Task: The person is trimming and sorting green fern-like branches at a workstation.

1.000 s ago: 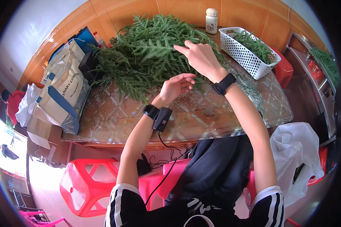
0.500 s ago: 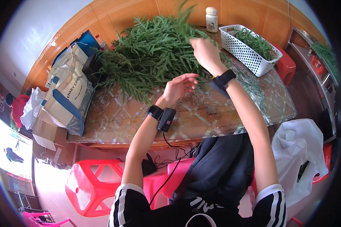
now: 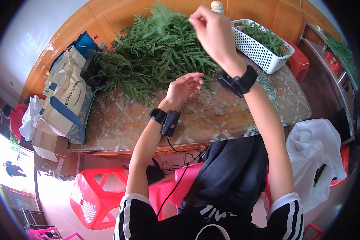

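Note:
A large heap of green artificial pine sprigs point(image 3: 148, 60) covers the back middle of the table. My right hand point(image 3: 216, 34) is raised at the heap's right side, its fingers pinched together. From those fingertips a motion-blurred pine sprig point(image 3: 164, 19) reaches left over the top of the heap; the point of contact is smeared. Just in front of the heap is my left hand point(image 3: 184, 89), palm turned inward, fingers apart and slightly curled, holding nothing. Each wrist wears a black strap with a small device.
A white perforated basket point(image 3: 264, 50) with more sprigs stands at the right, beside a white bottle point(image 3: 217, 7). A canvas bag point(image 3: 70, 102) and a black box point(image 3: 91, 72) flank the heap's left. Loose needles lie on the tabletop point(image 3: 212, 124). A red stool point(image 3: 94, 196) stands below.
My right hand has risen and swung the sprig leftward over the heap. My left hand has shifted slightly left. The whole view has tilted a little.

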The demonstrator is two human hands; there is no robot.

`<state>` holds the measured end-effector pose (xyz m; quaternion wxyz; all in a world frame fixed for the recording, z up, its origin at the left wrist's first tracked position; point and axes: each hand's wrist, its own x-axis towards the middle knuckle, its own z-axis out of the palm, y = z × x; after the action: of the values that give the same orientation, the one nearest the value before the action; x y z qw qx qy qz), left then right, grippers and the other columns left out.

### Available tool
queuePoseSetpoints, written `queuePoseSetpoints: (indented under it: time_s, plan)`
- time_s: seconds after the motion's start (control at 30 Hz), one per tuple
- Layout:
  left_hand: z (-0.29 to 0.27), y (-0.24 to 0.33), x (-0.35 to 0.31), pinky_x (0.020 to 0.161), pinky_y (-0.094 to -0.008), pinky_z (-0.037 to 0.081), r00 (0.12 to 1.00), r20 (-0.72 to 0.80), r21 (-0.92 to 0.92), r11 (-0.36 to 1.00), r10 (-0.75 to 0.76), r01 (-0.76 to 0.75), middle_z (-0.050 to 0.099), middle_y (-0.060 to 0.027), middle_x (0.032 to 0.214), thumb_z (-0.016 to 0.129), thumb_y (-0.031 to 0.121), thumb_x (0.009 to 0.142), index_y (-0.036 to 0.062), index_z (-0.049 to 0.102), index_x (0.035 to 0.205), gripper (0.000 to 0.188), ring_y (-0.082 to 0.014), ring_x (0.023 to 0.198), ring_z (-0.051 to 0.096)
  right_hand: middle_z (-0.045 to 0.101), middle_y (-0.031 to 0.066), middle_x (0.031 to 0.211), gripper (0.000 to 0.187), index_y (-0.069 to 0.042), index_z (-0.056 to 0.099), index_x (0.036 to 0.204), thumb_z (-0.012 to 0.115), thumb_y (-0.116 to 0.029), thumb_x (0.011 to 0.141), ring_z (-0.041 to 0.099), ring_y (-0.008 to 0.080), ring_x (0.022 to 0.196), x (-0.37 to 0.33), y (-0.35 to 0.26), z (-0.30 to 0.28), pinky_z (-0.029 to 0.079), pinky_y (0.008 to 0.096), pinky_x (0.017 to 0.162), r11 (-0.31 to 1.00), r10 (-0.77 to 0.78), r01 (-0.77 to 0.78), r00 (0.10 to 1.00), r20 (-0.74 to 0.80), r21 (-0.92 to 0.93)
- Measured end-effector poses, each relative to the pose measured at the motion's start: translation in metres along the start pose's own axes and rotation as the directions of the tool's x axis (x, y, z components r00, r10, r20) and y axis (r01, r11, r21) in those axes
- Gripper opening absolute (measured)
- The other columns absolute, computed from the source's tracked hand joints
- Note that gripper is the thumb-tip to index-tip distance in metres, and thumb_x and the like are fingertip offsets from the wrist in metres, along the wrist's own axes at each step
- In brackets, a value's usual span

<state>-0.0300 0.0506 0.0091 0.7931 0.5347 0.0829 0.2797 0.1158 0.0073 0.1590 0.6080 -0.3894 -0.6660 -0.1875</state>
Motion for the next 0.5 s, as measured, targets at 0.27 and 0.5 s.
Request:
queuePoseSetpoints:
  time_s: [0.27,0.5]
  plan:
    - [0.0,-0.002,0.002,0.078,-0.0275,0.039,1.0,-0.001,0.01,1.0,0.019,-0.019,0.055,-0.0052,0.098,0.044,0.035,0.085,-0.0006,0.046,0.12,0.05,-0.0159,0.088,0.05,0.058,0.0147,0.064,0.004,-0.002,0.054,0.076,0.051,-0.004,0.079,0.058,0.0291,0.055,-0.039,0.066,0.01,0.044,0.0355,0.049,0.935,0.327,-0.293,0.931,0.161,-0.2]
    - [0.004,-0.002,0.0,0.077,-0.0277,0.039,1.0,0.026,0.02,1.0,0.0,0.0,0.055,-0.0054,0.098,0.044,0.034,0.085,-0.0009,0.046,0.119,0.049,-0.0161,0.087,0.05,0.059,0.0162,0.07,0.008,-0.003,0.054,0.079,0.048,0.0,0.076,0.06,0.0335,0.066,-0.03,0.068,-0.016,0.046,0.0431,0.055,0.799,0.423,-0.108,0.8,0.425,-0.592]
